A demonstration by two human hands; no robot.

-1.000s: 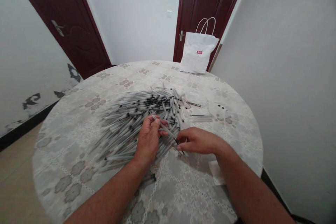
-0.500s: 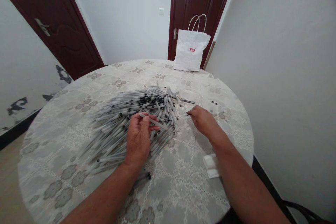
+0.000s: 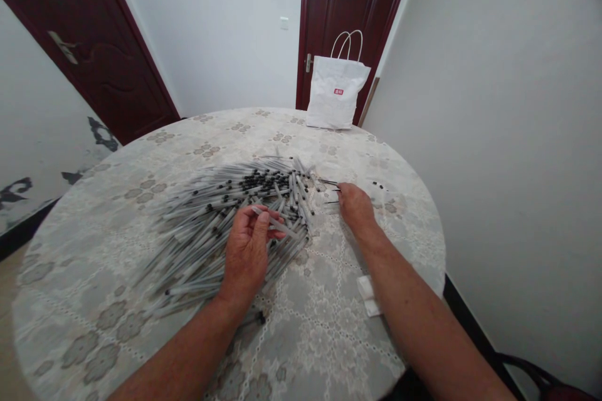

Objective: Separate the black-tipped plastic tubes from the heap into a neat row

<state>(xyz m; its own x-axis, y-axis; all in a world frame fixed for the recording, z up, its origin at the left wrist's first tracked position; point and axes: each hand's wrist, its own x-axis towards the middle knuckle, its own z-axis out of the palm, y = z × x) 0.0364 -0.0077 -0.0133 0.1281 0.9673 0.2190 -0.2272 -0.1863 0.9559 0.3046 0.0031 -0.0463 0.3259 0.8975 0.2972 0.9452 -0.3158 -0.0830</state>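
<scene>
My left hand (image 3: pixel 247 250) holds a slim translucent whitish tube (image 3: pixel 277 223), like a pen barrel, between thumb and fingers. It is above the right part of a big pile of similar tubes (image 3: pixel 202 244), many with black ends. To the right of the pile, my right hand (image 3: pixel 356 207) is low at the tabletop with its fingers pinched. Thin dark rods (image 3: pixel 332 202), like pen refills, stick out leftward from its fingertips. Other thin dark rods (image 3: pixel 327 182) lie just beyond those fingertips. What lies inside the right fingers is partly hidden.
A patterned cloth covers the round table (image 3: pixel 324 319). Small black pieces (image 3: pixel 377 184) lie right of my right hand. Under my right forearm is a folded white item (image 3: pixel 367 294), partly covered. A white paper bag (image 3: pixel 336 94) stands at the far edge.
My right hand has moved slightly away from me, to the thin dark rods. My left hand keeps its tube in nearly the same pose. The whole view has shifted a little.
</scene>
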